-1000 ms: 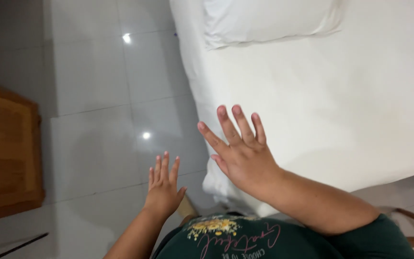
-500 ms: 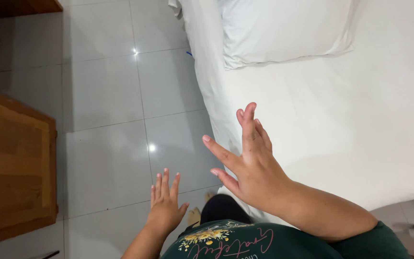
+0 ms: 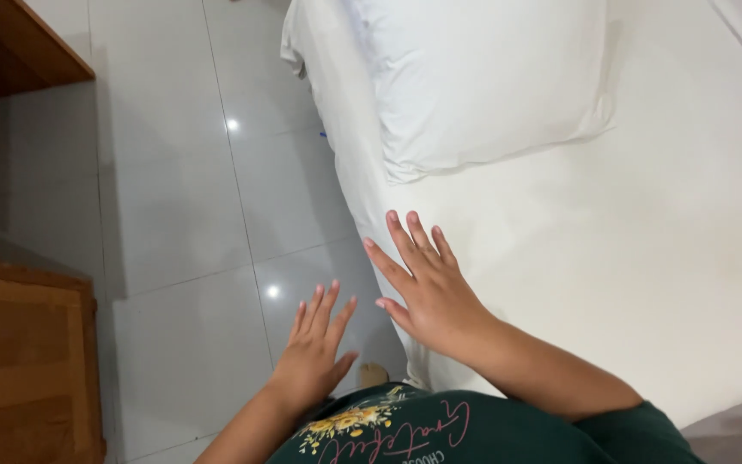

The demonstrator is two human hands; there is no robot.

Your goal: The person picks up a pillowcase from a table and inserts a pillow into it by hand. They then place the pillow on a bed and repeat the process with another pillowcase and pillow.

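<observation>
My right hand (image 3: 427,288) is flat and open, fingers spread, at the near edge of a bed covered with a white sheet (image 3: 646,241). It holds nothing. A white pillow (image 3: 483,77) lies on the bed beyond my fingers. My left hand (image 3: 315,348) hovers open over the tiled floor (image 3: 182,198) beside the bed, fingers apart and empty. Part of my dark green shirt shows at the bottom.
Glossy grey-white floor tiles run along the left of the bed. A wooden piece of furniture (image 3: 23,361) stands at the lower left, and another wooden edge (image 3: 19,51) shows at the top left.
The view has shifted toward the head of the bed, so the pillow looms larger. My right hand has tilted and settled near the mattress edge. My left hand stays open over the floor.
</observation>
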